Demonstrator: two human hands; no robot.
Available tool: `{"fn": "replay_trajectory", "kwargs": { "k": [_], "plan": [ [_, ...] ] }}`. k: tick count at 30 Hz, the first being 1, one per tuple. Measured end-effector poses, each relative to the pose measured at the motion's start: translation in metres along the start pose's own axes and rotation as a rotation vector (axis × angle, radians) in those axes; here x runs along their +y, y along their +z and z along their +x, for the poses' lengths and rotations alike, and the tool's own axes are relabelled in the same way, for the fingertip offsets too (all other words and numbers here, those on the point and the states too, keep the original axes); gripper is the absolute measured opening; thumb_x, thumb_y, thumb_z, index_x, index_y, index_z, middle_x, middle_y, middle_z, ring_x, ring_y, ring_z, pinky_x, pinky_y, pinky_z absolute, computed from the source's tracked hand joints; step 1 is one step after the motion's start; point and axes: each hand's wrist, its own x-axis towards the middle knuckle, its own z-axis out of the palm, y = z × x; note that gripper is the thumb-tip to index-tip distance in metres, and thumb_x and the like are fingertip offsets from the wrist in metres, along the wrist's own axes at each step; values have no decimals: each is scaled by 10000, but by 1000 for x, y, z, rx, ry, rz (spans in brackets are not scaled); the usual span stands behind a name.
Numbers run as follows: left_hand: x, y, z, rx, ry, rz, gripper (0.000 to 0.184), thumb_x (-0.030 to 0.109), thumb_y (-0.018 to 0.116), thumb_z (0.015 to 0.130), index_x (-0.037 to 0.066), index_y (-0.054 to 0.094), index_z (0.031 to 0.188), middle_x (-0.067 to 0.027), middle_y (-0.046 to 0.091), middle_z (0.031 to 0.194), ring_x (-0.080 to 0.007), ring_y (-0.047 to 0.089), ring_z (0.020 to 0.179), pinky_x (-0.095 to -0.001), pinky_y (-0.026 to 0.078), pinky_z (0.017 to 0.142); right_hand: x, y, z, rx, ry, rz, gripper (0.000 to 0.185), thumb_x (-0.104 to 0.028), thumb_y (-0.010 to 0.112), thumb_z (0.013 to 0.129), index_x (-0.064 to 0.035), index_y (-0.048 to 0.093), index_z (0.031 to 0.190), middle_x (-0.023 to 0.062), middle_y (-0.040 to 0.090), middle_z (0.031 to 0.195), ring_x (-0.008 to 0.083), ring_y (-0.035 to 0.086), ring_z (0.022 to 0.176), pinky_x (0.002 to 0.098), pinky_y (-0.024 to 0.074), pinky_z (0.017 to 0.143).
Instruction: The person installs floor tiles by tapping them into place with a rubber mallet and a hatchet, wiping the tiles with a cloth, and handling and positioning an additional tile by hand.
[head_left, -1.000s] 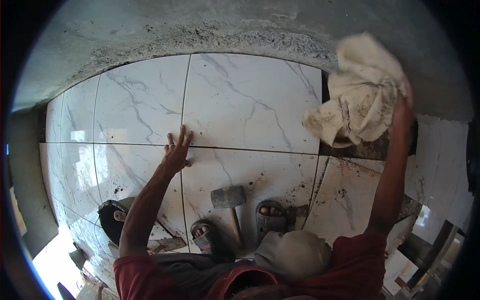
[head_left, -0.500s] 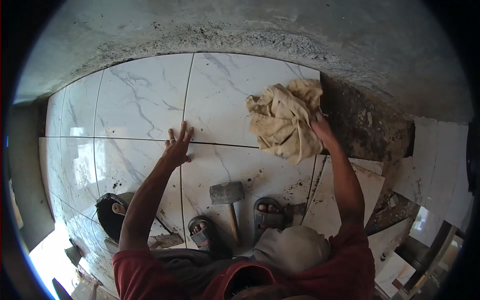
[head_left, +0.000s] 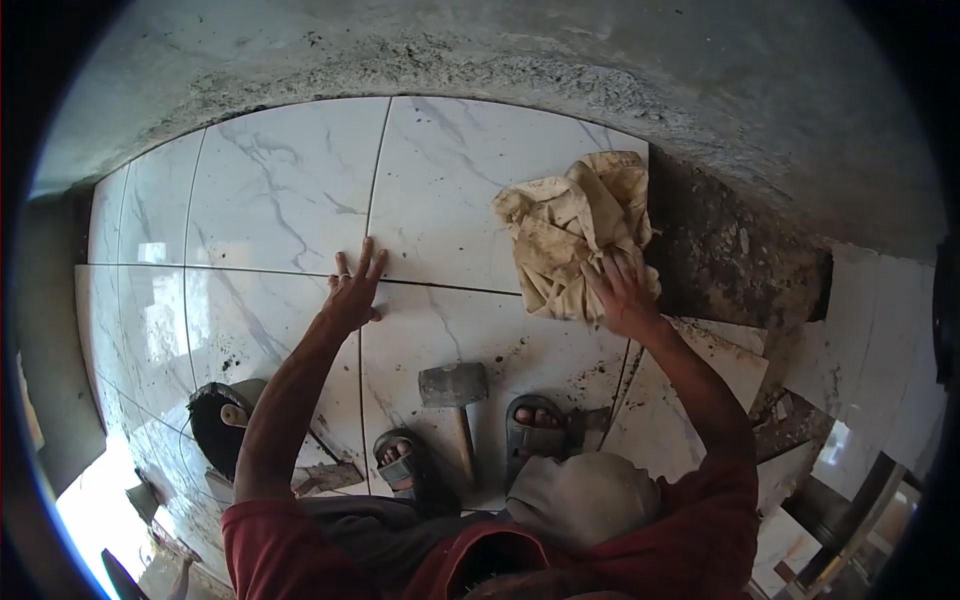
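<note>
My left hand (head_left: 352,298) rests with spread fingers on the white marbled tiles (head_left: 280,190), across the joint between the back and front rows. A crumpled, stained beige cloth (head_left: 570,235) lies on the right part of the back tile and reaches over the joint. On the cloth's lower right part lies my right hand (head_left: 622,292), palm down, its fingers slightly apart. Between my sandalled feet, a mallet (head_left: 453,385) with a dark head and wooden handle lies on the front tile.
Right of the cloth is a dark, rough untiled strip (head_left: 735,240). A rough grey wall (head_left: 500,50) runs along the back. A black bucket (head_left: 215,425) stands near my left forearm. Loose tile pieces (head_left: 700,385) and dirt crumbs lie at the front right.
The cloth has come from the far right, over the bare strip, onto the tile. My right hand has gone from gripping its edge to lying on top. My left hand stays in place.
</note>
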Motion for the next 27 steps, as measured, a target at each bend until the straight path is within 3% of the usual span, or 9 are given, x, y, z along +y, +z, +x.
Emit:
{"fn": "replay_trajectory", "kwargs": {
  "k": [1, 3, 7, 8, 10, 15, 17, 23, 27],
  "plan": [
    [-1, -1, 1, -5, -8, 8, 1145, 118, 860, 569, 160, 155, 1471, -134, -25, 1550, -643, 153, 1269, -705, 374, 929, 16, -11, 13, 3, 6, -5, 846, -298, 701, 702, -75, 327, 1427, 236, 455, 1324, 381, 392, 1276, 584, 196, 1079],
    [-2, -1, 2, 7, 0, 8, 1151, 124, 862, 567, 161, 152, 1472, -134, -23, 1551, -643, 152, 1270, -705, 372, 930, 51, -26, 35, -307, 224, 989, 875, -286, 715, 672, -40, 327, 1417, 252, 466, 1302, 353, 448, 1235, 436, 303, 1072],
    [-3, 2, 0, 19, 2, 4, 1163, 136, 869, 560, 165, 149, 1473, -134, -19, 1552, -639, 152, 1274, -700, 369, 936, 122, 20, 65, -115, 620, 1413, 709, -211, 688, 718, 35, 408, 1321, 254, 521, 1244, 357, 515, 1159, 406, 433, 931],
    [-4, 1, 0, 22, -1, 5, 1163, 136, 869, 560, 165, 149, 1473, -134, -19, 1552, -639, 152, 1274, -700, 369, 936, 125, 16, 71, -113, 616, 1414, 709, -211, 688, 718, 35, 408, 1321, 254, 521, 1244, 357, 515, 1159, 406, 433, 931],
    [-4, 1, 0, 11, 4, 9, 1161, 138, 871, 559, 167, 155, 1472, -134, -21, 1553, -633, 151, 1280, -699, 366, 938, 123, -7, 89, 85, 668, 600, 674, -271, 685, 738, 34, 440, 1287, 289, 512, 1238, 403, 517, 1134, 442, 448, 886],
    [-5, 4, 2, 19, -7, -4, 1144, 134, 869, 559, 165, 175, 1468, -133, -26, 1552, -629, 148, 1284, -699, 368, 937, 68, -25, 77, -264, 511, 784, 693, -382, 666, 789, -91, 405, 1361, 304, 500, 1250, 423, 521, 1130, 445, 445, 904],
    [-8, 3, 3, 26, -24, -9, 1137, 133, 867, 561, 165, 181, 1467, -133, -28, 1552, -629, 147, 1284, -700, 368, 936, 34, -45, 63, -1, 396, 728, 803, -421, 684, 779, -186, 296, 1442, 298, 405, 1355, 449, 441, 1224, 502, 418, 953],
    [-6, 2, 2, 3, -5, 22, 1109, 130, 858, 577, 157, 187, 1460, -129, -40, 1548, -640, 141, 1274, -714, 371, 924, 20, -1, 84, -5, 462, 310, 1021, -489, 737, 701, -203, 149, 1485, 260, 156, 1485, 506, 313, 1292, 647, 370, 937],
    [-5, 0, -2, -2, -9, 22, 1090, 138, 847, 612, 157, 169, 1465, -129, -50, 1549, -608, 149, 1297, -696, 366, 946, 74, 17, 115, -134, 655, 342, 864, -464, 733, 705, -95, 365, 1394, 238, 487, 1298, 389, 495, 1195, 486, 448, 928]
  ]
}}
